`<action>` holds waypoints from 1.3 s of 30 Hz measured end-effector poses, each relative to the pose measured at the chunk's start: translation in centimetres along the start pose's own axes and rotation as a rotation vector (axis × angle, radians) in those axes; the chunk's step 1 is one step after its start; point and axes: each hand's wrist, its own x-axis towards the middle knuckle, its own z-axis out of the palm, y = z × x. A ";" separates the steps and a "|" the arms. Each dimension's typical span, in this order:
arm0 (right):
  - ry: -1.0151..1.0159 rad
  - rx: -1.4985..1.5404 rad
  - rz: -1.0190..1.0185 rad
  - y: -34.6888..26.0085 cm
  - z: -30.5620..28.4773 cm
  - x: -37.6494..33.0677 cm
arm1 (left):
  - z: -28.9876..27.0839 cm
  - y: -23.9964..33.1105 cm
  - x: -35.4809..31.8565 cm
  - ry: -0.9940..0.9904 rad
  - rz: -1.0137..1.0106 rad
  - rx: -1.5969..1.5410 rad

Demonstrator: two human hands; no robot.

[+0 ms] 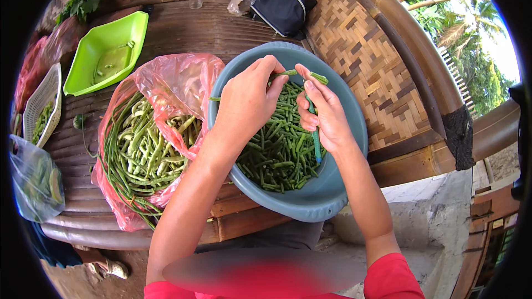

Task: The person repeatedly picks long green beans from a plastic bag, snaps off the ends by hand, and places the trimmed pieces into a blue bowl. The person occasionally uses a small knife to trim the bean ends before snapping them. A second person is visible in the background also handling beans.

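Red sleeve [392, 278] at 5 o'clock, left hand [249, 97] pinching a slim green bean [319, 78], right hand [328, 112] curled round a green tool [316, 145]. Chopped beans [277, 158] look pretty stubby, deep green.

No readable lettering
No words, numbers or signs can be read on anything around, beneath or beyond the hands [247, 97].

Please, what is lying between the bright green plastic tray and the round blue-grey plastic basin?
In the head view, a translucent pink plastic bag holding long green bean pods lies between them.
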 end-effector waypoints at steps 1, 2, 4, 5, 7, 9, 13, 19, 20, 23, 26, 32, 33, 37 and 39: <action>-0.003 0.015 -0.025 0.0 0.0 -0.1 | 0.1 0.0 -0.1 -0.008 -0.006 0.016; -0.007 0.030 -0.050 0.0 0.0 -0.1 | 0.1 0.0 -0.1 -0.017 -0.013 0.033; -0.036 0.032 -0.077 -0.1 0.1 -0.2 | 0.2 0.0 -0.1 -0.026 0.006 -0.025; -0.061 0.018 -0.079 0.0 0.1 -0.3 | 0.3 0.0 -0.1 -0.034 0.006 -0.051; -0.100 -0.023 -0.075 0.1 0.2 -0.4 | 0.5 -0.1 0.0 -0.013 0.058 -0.110; -0.127 -0.078 -0.074 0.1 0.4 -0.3 | 0.4 -0.1 -0.1 -0.037 0.044 -0.172; -0.065 -0.114 -0.147 0.3 0.6 -0.2 | 0.3 0.0 -0.3 -0.075 -0.010 -0.104; 0.011 -0.082 -0.222 -0.2 0.3 -0.2 | 0.2 0.0 -0.3 -0.053 0.041 0.008; -0.008 -0.099 -0.199 -0.1 0.3 -0.3 | 0.2 0.0 -0.2 -0.053 0.037 0.008; -0.064 -0.126 -0.183 0.0 0.4 -0.4 | 0.3 0.0 -0.2 -0.041 0.030 -0.011; -0.068 -0.176 -0.168 0.0 0.4 -0.3 | 0.3 0.0 -0.3 -0.036 0.082 -0.014; -0.092 -0.165 -0.152 0.0 0.3 -0.3 | 0.1 -0.4 0.0 -0.055 0.128 -0.014; -0.099 -0.146 -0.150 0.0 0.3 -0.2 | 0.1 -0.4 0.0 -0.053 0.140 -0.021; -0.090 -0.100 -0.128 0.1 0.3 -0.3 | -0.2 -0.4 0.0 -0.064 0.138 -0.019; -0.083 -0.082 -0.118 0.1 0.4 -0.2 | -0.3 -0.3 0.0 -0.069 0.152 0.006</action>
